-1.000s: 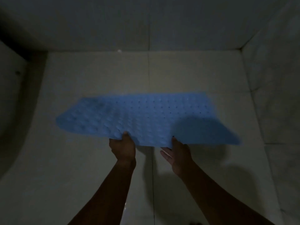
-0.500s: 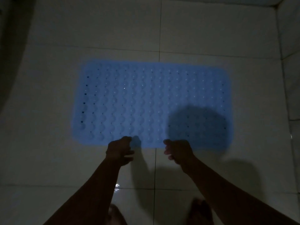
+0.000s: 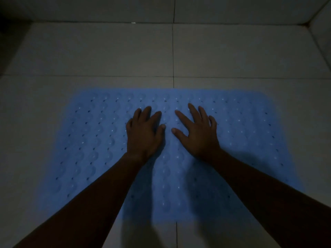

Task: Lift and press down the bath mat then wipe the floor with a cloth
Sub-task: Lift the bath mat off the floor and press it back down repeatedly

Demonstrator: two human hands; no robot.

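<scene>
A light blue bath mat (image 3: 86, 144) with rows of bumps and small holes lies flat on the pale tiled floor (image 3: 107, 54). My left hand (image 3: 144, 133) lies palm down on the middle of the mat, fingers straight and close together. Beside it, my right hand (image 3: 198, 132) also presses flat on the mat with its fingers spread. Both forearms reach in from the bottom of the view and cover part of the mat's near half. No cloth is in view.
The room is dim. A tiled wall (image 3: 161, 8) rises at the back and another wall (image 3: 322, 29) at the right, meeting in the far right corner. Bare floor tiles surround the mat on all sides.
The mat went from being held up by its near edge to lying flat on the floor. Both hands let go of the edge and moved forward onto the mat's middle, palms down.
</scene>
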